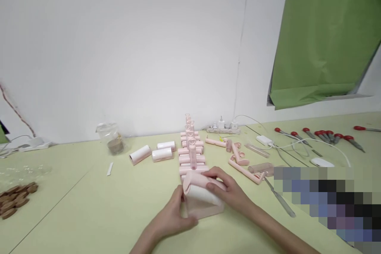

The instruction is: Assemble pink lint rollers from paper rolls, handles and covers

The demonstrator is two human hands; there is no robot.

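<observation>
Between my two hands is a pink roll with a white sheet (205,196) hanging from it; it looks like a lint roller. My right hand (224,186) closes over the pink top edge from the right. My left hand (174,214) holds the left side, its thumb at the lower corner and its fingers partly hidden behind. Right behind it, a row of pink rollers (192,158) runs back toward the wall, with clear pink pieces with heart-shaped loops (193,152) standing along it.
Several white rolls in pink shells (162,154) lie left of the row. Pink handles (245,170) and a grey knife-like tool (281,198) lie right. Farther right are red-ended tools (324,135) and white cables. Brown pieces (18,198) and a plastic bag (111,139) are left.
</observation>
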